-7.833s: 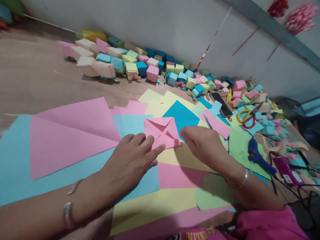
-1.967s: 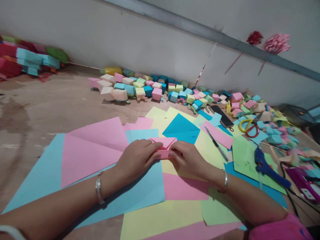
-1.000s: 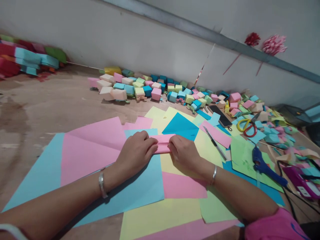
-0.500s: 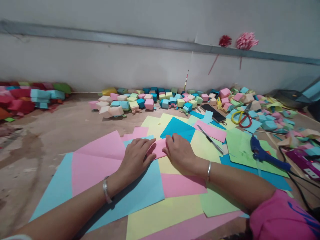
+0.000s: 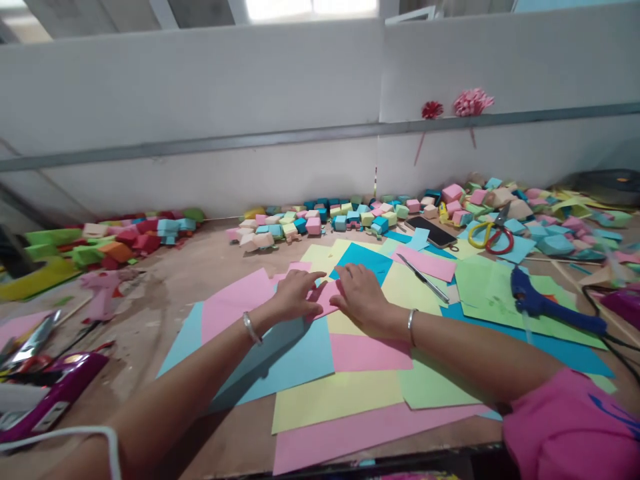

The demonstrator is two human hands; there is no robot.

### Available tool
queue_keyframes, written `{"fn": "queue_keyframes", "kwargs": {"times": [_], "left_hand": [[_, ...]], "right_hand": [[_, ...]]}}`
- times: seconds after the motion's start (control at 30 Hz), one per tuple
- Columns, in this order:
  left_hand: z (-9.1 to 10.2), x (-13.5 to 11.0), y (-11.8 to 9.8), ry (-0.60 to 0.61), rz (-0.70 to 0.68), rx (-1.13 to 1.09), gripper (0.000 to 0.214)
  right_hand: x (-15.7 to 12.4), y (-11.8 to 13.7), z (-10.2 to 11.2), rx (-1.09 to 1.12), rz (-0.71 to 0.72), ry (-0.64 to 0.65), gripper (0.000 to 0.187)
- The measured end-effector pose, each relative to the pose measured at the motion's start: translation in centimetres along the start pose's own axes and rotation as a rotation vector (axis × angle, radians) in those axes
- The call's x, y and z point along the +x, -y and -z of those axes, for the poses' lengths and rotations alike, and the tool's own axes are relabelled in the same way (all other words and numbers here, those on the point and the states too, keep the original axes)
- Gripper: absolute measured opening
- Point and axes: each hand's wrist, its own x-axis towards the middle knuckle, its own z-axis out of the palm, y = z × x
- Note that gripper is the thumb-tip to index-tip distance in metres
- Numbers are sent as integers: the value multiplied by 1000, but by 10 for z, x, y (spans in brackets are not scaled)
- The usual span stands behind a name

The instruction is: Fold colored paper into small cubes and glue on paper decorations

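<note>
- The small pink paper (image 5: 327,297) is shown between the two hands, on overlapping coloured sheets, just below the dark blue sheet (image 5: 369,262); its outer ends are partly covered.
- The left hand (image 5: 294,296) is spread, a gap being left between thumb and forefinger at the paper's left end; no pinch is seen.
- The right hand (image 5: 361,298) is laid over the right end, its fingers extended; whether pressure is applied cannot be told.
- The piece is judged very light, thin and fairly stiff: easily creased, dented or torn, but not brittle.
- Sliding may be expected, since loose sheets such as the light blue sheet (image 5: 280,363) are spread beneath it on the table (image 5: 150,353).
- It is best held flat at both side edges, corners being spared.
</note>
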Motion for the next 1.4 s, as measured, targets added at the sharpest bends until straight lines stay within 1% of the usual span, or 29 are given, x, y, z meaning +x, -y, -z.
{"fn": "queue_keyframes", "kwargs": {"times": [0.03,0.07,0.17,0.2,0.23,0.3,0.37,0.4,0.47,0.53,0.63,0.77,0.93,1.0,1.13,1.2,1.4], "left_hand": [[2,0,-2,10,22,-29,63],[3,0,-5,18,40,-62,58],[8,-4,-11,18,81,-173,21],[9,-5,-12,5,92,-216,13],[10,-6,-13,-15,102,-264,11],[12,-6,-12,-68,119,-373,13],[13,-4,-9,-140,135,-483,17],[13,-2,-8,-189,144,-533,20],[9,1,-7,-301,157,-629,29],[2,3,-7,-397,163,-731,45],[-13,1,-6,-482,174,-867,65],[-26,-2,-4,-567,171,-967,70],[-25,-3,-6,-590,147,-1050,77],[-24,-4,-9,-576,132,-1065,69],[-22,-7,-13,-526,119,-1044,43],[-21,-8,-13,-517,124,-1023,37],[-20,-7,-15,-501,114,-975,30]], "right_hand": [[1,-1,-2,27,-15,-4,58],[2,-3,-5,50,-25,-8,60],[5,-7,-9,102,-31,-23,69],[6,-9,-10,159,-45,-35,71],[6,-11,-10,259,-68,-47,71],[8,-13,-10,518,-118,-63,60],[10,-15,-9,714,-145,-69,41],[11,-16,-10,764,-149,-72,32],[14,-17,-11,808,-158,-89,22],[16,-18,-14,866,-173,-107,16],[18,-18,-18,951,-190,-117,12],[19,-18,-18,1028,-223,-117,17],[18,-15,-17,1110,-281,-132,24],[18,-15,-18,1140,-294,-152,25],[18,-16,-21,1184,-295,-181,26],[18,-17,-22,1191,-290,-187,26],[21,-25,-22,1196,-237,-220,26]]}}
